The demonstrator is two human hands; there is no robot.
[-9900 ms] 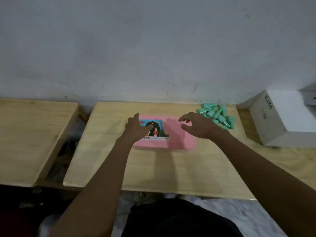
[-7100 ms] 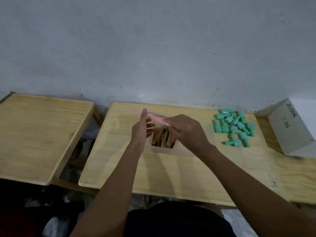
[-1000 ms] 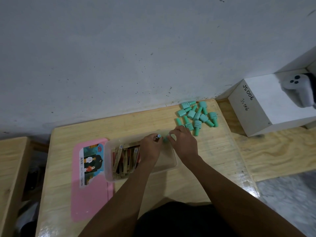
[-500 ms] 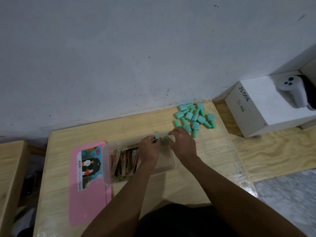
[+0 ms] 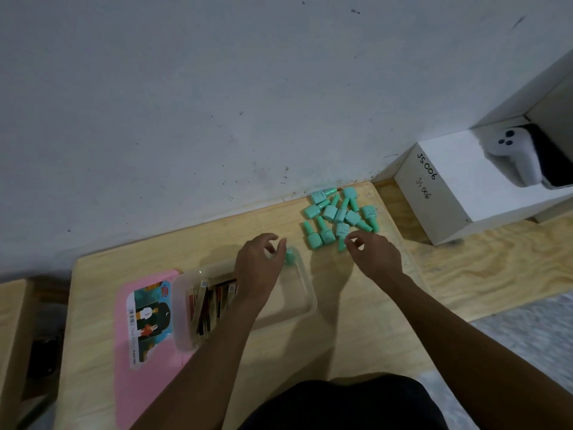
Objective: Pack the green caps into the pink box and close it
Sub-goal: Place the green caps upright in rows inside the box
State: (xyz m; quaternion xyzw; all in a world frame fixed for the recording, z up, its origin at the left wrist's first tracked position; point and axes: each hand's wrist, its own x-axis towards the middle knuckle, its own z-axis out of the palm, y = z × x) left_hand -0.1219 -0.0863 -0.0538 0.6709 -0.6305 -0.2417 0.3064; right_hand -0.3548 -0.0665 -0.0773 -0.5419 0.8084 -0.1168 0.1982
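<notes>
One cap point(image 5: 290, 256) at box point(image 5: 311, 294) corner, by my left hand point(image 5: 259, 263); grip unclear. My right hand point(image 5: 375, 256), loose, empty, at pile point(image 5: 338, 216); lid point(image 5: 145, 361) off.

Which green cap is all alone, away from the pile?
The single green cap by the left hand, at the far corner of the clear box. All the other caps lie bunched together on the table.

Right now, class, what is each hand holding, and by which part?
The left hand has a green cap at its fingertips, but blur hides whether it grips it. The right hand holds nothing; its fingers reach the pile of caps.
</notes>
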